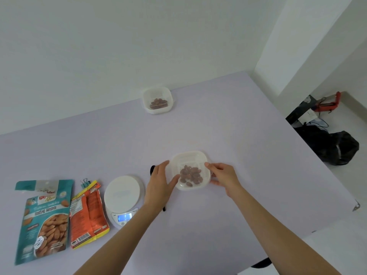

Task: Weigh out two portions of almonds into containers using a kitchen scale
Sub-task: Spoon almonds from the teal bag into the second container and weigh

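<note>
A white plastic container (188,158) with brown almonds (191,175) in it sits at the table's middle. My left hand (159,181) grips its left side and my right hand (224,176) grips its right side. A second white container (157,94) holding almonds stands far back near the wall. The white kitchen scale (124,195) lies to the left of my left hand with its platform bare and its display lit. A teal bag of roasted almonds (44,221) lies flat at the far left.
An orange snack packet (88,215) with a binder clip lies between the teal bag and the scale. A black object (153,169) is partly hidden behind my left hand. The lilac table (258,155) ends at the right, with black bags (335,147) on the floor beyond.
</note>
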